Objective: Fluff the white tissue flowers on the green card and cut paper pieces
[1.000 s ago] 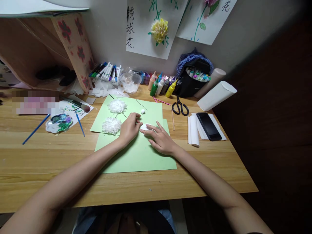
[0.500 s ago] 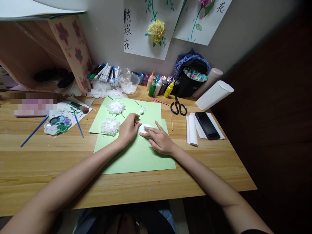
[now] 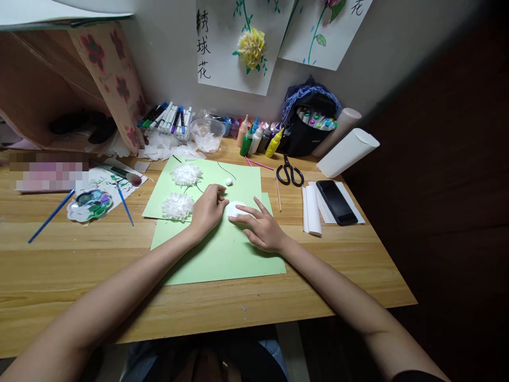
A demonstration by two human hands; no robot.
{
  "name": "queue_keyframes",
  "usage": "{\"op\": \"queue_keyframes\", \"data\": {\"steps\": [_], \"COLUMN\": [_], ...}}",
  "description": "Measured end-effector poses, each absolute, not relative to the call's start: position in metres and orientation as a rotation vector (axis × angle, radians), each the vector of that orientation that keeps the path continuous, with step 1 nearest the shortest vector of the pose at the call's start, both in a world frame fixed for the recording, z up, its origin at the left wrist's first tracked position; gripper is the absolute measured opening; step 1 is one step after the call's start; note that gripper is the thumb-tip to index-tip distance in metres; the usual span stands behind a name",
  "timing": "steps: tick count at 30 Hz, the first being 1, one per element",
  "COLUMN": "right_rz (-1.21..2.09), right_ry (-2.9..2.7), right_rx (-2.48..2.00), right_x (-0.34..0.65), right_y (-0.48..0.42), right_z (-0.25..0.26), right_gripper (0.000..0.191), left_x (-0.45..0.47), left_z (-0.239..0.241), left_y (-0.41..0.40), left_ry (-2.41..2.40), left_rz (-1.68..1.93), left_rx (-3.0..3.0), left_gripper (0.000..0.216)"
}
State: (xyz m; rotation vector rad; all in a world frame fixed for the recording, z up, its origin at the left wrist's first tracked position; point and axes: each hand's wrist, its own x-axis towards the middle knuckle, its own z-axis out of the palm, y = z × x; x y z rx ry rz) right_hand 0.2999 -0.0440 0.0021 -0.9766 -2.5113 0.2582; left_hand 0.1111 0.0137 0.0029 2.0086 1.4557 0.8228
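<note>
Only our view has shifted. At right on the green paper (image 3: 234, 257), our right hand (image 3: 264, 229) splays, ungripping, over a white disc (image 3: 232, 209); whether our left hand (image 3: 209, 208) pinches it, we cannot tell. At the paper's left, two ruffled flowers (image 3: 177, 206) look finished; the disc doesn't.

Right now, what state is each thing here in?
Left grip: curled, contents unclear
Right grip: open, spread out
White piece: flat-looking, partly covered
White puffs: ruffled
Phone: screen dark
Scissors: lying flat
Paint bottles: upright
Black case: open, holding markers
Palette: paint-smeared
Tub: uncovered
</note>
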Motion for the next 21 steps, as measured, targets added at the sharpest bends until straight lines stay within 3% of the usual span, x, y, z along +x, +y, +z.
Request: {"op": "queue_keyframes", "data": {"steps": [21], "right_rz": [0.139], "right_ry": [-2.379], "right_rx": [-0.862], "right_x": [0.314], "right_y": [-0.037], "right_z": [0.0], "right_gripper": [0.03], "left_x": [0.111], "left_z": [0.001], "left_y": [0.014], "left_ry": [1.437], "left_rz": [0.829], "left_rx": [2.021], "left_gripper": [0.021]}}
